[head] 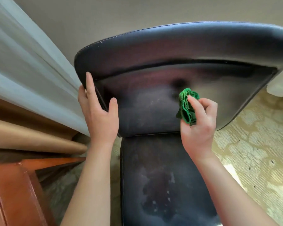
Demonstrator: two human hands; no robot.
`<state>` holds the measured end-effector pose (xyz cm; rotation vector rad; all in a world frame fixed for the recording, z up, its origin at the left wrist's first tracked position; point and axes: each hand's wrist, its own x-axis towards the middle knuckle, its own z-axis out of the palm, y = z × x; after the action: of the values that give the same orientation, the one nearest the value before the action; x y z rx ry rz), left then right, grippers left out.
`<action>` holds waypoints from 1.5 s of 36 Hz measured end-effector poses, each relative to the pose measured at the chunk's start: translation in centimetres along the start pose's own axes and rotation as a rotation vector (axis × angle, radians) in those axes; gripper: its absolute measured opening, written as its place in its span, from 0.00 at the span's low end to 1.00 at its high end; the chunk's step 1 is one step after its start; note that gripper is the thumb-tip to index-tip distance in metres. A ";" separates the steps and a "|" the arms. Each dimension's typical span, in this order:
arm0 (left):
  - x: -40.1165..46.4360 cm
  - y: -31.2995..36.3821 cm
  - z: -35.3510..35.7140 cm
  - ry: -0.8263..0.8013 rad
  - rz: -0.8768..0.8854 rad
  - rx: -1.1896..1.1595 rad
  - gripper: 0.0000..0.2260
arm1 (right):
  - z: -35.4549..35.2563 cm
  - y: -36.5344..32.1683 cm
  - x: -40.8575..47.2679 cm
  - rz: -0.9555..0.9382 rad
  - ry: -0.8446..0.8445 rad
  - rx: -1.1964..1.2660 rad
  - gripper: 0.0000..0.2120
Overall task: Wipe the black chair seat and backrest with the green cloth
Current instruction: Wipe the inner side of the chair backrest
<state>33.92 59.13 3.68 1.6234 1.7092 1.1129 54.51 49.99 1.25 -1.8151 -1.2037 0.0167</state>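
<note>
The black chair's backrest (pixel 153 66) fills the upper middle of the head view, and its seat (pixel 162 176) runs down to the bottom edge with pale dusty smears on it. My left hand (pixel 99 110) clasps the backrest's left edge, fingers behind it and thumb on the front. A bunched green cloth (pixel 187 106) is pinched in my right hand (pixel 198 124), pressed against the lower middle of the backrest front.
White sheer curtains (pixel 23 70) and tan drapes (pixel 31 136) hang close on the left. A reddish wooden piece of furniture (pixel 15 193) stands at the bottom left. Patterned beige carpet (pixel 260 152) lies to the right of the chair.
</note>
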 end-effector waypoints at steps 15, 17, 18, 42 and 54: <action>0.0 0.0 1.9 0.104 0.090 -0.011 0.26 | -2.4 3.6 3.4 0.336 0.318 -0.017 0.23; 0.3 -0.3 1.8 0.100 0.096 -0.012 0.25 | -1.6 3.8 3.7 0.353 0.328 -0.041 0.23; 0.4 -0.4 1.8 0.100 0.101 -0.015 0.25 | -1.2 3.7 3.8 0.355 0.339 -0.047 0.22; -0.3 -1.5 -0.3 0.148 0.113 0.045 0.23 | 5.4 -3.9 -1.6 0.007 0.032 0.185 0.23; -0.1 -1.8 -0.6 0.142 0.092 0.042 0.23 | 7.8 -3.5 -0.2 0.140 0.127 0.152 0.24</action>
<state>32.45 59.07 2.41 1.6989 1.7732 1.2720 48.30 55.41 -0.88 -1.7370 -0.9589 0.0697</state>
